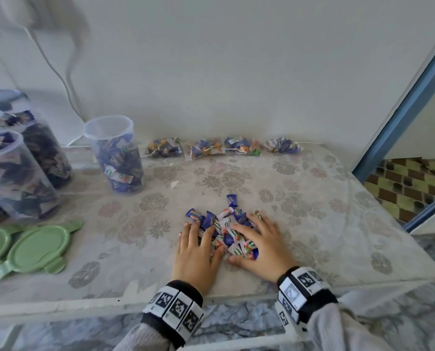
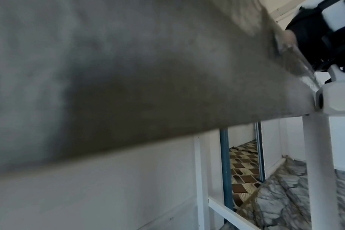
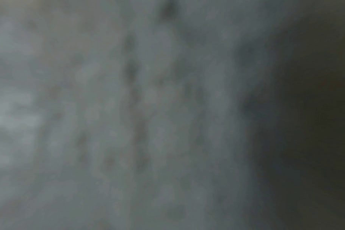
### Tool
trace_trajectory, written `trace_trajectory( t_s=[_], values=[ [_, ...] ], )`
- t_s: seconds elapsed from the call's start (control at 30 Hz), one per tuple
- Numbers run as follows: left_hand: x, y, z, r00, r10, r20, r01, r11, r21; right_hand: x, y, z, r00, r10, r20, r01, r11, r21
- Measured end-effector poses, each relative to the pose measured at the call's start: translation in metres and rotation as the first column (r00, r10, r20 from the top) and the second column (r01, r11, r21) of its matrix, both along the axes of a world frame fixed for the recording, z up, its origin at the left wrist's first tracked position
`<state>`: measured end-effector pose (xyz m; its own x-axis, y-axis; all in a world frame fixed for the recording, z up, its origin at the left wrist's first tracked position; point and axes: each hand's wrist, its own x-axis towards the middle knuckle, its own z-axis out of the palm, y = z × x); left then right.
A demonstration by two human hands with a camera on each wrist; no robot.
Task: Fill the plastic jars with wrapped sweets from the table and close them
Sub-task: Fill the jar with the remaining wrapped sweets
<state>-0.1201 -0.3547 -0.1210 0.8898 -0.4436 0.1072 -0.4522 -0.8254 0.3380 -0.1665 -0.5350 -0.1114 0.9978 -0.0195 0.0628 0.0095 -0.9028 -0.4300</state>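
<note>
Our left hand (image 1: 194, 252) and right hand (image 1: 259, 245) lay spread, fingers straight, raking the wrapped sweets (image 1: 226, 228); left of them, the part-filled open jar (image 1: 115, 154) and the green lids (image 1: 37, 249) waited.

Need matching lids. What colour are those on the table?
Pale green lids, clearest in the head view.

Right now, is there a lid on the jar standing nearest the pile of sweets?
No, the jar stands open at the top, and the green lids lie flat on the table.
</note>
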Motion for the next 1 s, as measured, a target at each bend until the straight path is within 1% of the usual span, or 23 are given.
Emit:
trace_trajectory(
  t_s=[0.07,0.13,0.2,0.3,0.33,0.47,0.57,0.63,0.73,0.83,0.9,0.97,1.0],
  values=[
    [-0.002,-0.001,-0.001,0.998,-0.038,0.04,0.041,0.996,-0.081,-0.001,0.0,-0.005,0.995,-0.002,0.099,-0.004,0.998,0.059],
    [-0.004,-0.003,-0.001,0.996,-0.055,0.064,0.064,0.987,-0.149,0.0,-0.001,-0.008,0.988,0.009,0.152,-0.023,0.995,0.094],
    [-0.005,-0.004,-0.002,0.992,-0.048,0.114,0.069,0.978,-0.196,0.0,0.0,-0.009,0.977,0.017,0.213,-0.044,0.991,0.126],
    [-0.008,-0.007,-0.006,0.979,-0.012,0.204,0.063,0.967,-0.246,0.0,-0.003,-0.015,0.926,-0.019,0.377,-0.04,0.988,0.147],
    [-0.009,-0.008,-0.005,0.976,0.001,0.219,0.055,0.966,-0.252,0.0,-0.003,-0.017,0.912,-0.024,0.41,-0.038,0.989,0.141],
    [-0.012,-0.01,0.0,0.968,0.015,0.25,0.045,0.971,-0.233,0.0,-0.004,-0.02,0.889,-0.053,0.455,-0.018,0.988,0.151],
    [-0.012,-0.012,0.005,0.951,-0.037,0.307,0.098,0.978,-0.186,-0.002,-0.004,-0.015,0.87,-0.1,0.483,0.001,0.98,0.201],
    [-0.014,-0.013,0.008,0.948,-0.063,0.311,0.117,0.98,-0.158,-0.003,-0.006,-0.013,0.863,-0.147,0.483,0.036,0.972,0.231],
    [-0.016,-0.014,0.013,0.955,-0.096,0.281,0.143,0.978,-0.151,-0.005,-0.007,-0.009,0.84,-0.228,0.492,0.097,0.956,0.278],
    [-0.013,-0.011,0.015,0.968,-0.056,0.245,0.1,0.98,-0.173,-0.006,-0.007,-0.002,0.767,-0.29,0.573,0.082,0.929,0.361],
    [-0.014,-0.011,0.017,0.984,0.056,0.171,-0.006,0.959,-0.283,-0.006,-0.008,0.001,0.722,-0.376,0.58,0.083,0.88,0.467],
    [-0.018,-0.011,0.021,0.986,0.167,0.004,-0.154,0.915,-0.372,-0.005,-0.01,0.004,0.689,-0.469,0.552,0.106,0.819,0.564],
    [-0.019,-0.01,0.021,0.979,0.202,-0.039,-0.199,0.885,-0.421,-0.004,-0.011,0.006,0.686,-0.517,0.512,0.133,0.781,0.611]
  ],
)
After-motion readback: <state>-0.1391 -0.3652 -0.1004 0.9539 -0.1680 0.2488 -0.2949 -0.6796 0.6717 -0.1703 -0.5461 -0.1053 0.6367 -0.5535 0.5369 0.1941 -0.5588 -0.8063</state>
